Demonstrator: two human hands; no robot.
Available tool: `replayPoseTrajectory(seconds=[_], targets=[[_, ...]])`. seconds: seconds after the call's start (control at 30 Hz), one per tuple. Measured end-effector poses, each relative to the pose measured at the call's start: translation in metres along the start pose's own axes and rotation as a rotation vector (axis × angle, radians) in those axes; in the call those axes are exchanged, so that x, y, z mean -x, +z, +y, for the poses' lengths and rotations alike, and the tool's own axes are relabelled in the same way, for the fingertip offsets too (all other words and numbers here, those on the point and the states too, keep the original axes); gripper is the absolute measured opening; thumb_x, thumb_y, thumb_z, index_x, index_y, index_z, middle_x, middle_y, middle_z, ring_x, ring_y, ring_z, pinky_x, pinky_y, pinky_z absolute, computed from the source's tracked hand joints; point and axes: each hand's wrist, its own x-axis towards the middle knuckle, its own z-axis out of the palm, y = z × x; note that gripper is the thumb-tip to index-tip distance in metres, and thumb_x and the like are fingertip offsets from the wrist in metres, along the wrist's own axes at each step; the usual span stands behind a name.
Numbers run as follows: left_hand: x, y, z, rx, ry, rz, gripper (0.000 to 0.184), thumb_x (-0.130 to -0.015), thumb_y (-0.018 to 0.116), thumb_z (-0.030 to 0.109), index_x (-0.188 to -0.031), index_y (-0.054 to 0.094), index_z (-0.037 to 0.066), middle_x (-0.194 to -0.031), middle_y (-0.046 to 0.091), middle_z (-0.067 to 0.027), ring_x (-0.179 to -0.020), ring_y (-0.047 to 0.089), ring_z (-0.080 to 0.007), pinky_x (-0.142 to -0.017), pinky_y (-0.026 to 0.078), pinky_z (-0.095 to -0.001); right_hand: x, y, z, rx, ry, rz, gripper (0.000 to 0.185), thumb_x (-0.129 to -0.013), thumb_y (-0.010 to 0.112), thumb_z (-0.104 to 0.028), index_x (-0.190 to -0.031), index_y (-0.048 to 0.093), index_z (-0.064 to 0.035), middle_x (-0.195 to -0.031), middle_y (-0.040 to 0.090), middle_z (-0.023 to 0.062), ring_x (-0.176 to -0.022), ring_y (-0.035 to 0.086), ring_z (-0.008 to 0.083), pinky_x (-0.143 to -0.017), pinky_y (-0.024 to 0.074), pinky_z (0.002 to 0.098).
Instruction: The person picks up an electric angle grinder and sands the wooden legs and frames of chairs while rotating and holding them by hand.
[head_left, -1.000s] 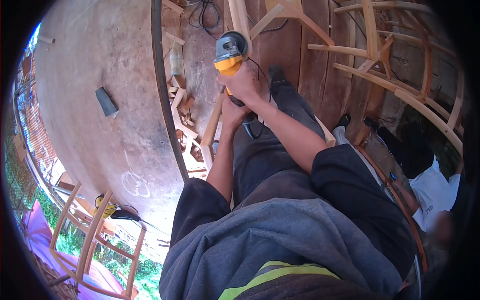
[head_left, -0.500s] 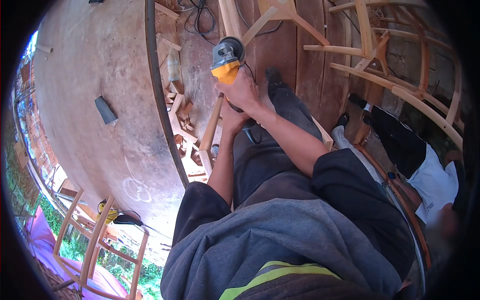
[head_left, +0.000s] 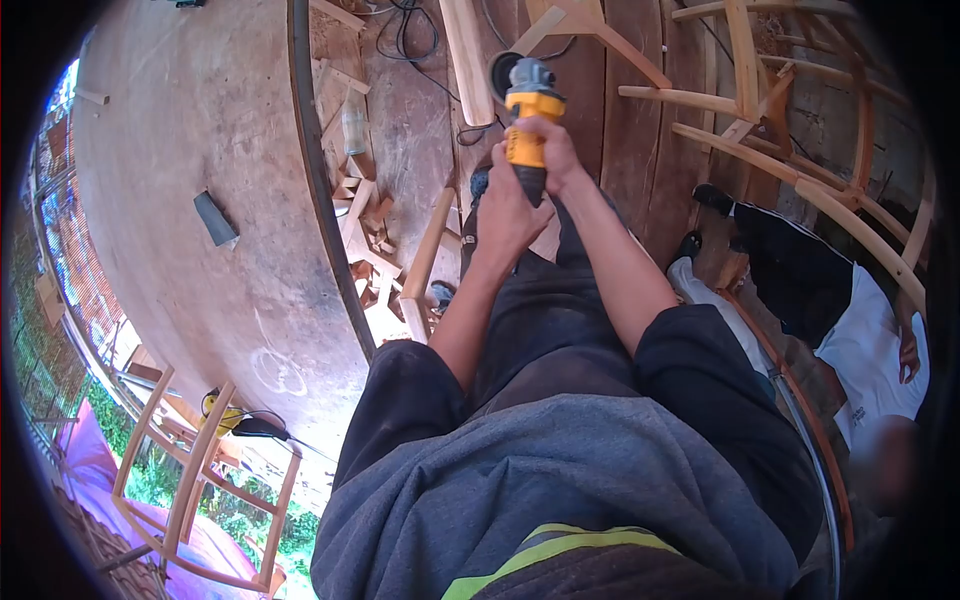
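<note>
Both my hands hold a yellow and black angle grinder (head_left: 527, 143), its grey head pointing away from me. My left hand (head_left: 508, 222) is closed round the dark rear handle. Further forward, my right hand (head_left: 556, 155) wraps the yellow body from the right side. The round disc (head_left: 507, 76) sits at the left of the grinder's head, beside a pale wooden chair part (head_left: 468, 65); whether they touch I cannot tell. Between my left forearm and the table, a wooden leg (head_left: 430, 245) stands out at an angle.
A large wooden table (head_left: 200, 120) fills the left, with a dark block (head_left: 213, 219) on it. Wood offcuts (head_left: 372, 230), a glass bottle (head_left: 353, 125) and black cable (head_left: 410, 40) lie on the floor. Chair frames (head_left: 800, 160) stand at right, near another person (head_left: 810, 280).
The grinder has moved right and rotated, so its disc now lies left of the head. Both hands travelled with it, the left sliding into clearer view on the rear handle.
</note>
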Motion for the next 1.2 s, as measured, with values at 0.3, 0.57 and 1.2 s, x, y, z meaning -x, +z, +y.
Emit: replayPoseTrajectory(seconds=[0.3, 0.57, 1.2], targets=[[-0.003, 0.005, 0.030, -0.053, -0.117, -0.194, 0.100, -0.072, 0.073, 0.018, -0.149, 0.015, -0.006, -0.125, 0.051, -0.0380, -0.107, 0.061, -0.0518, -0.090, 0.054, -0.0519, 0.023, -0.014, -0.019, -0.101, -0.007, -0.052, 0.036, -0.082, 0.070, -0.024, -0.108, 0.057, -0.0026, -0.089, 0.067, 0.0095, -0.079, 0.069, 0.0195, -0.080, 0.0585, 0.0329], [0.004, -0.014, 0.010, 0.048, -0.100, -0.031, 0.099, -0.070, 0.073, 0.016, -0.147, 0.017, -0.008, -0.126, 0.052, -0.0358, -0.110, 0.060, -0.0505, -0.094, 0.052, -0.0484, 0.019, 0.030, -0.012, 0.199, -0.112, -0.095, 0.031, -0.080, 0.073, -0.020, -0.104, 0.064, -0.0031, -0.090, 0.068, 0.0052, -0.078, 0.068, 0.0146, -0.074, 0.0568, 0.0292], [-0.006, -0.033, -0.045, 0.544, -0.099, 0.226, 0.097, -0.061, 0.088, 0.026, -0.138, 0.036, -0.001, -0.122, 0.060, -0.0202, -0.110, 0.063, -0.0319, -0.095, 0.049, -0.0401, 0.014, 0.127, 0.002, 1.187, -0.269, 0.230, 0.064, -0.063, 0.079, -0.044, -0.105, 0.069, 0.0036, -0.100, 0.073, 0.0217, -0.095, 0.071, 0.0366, -0.084, 0.0554, 0.0413]])
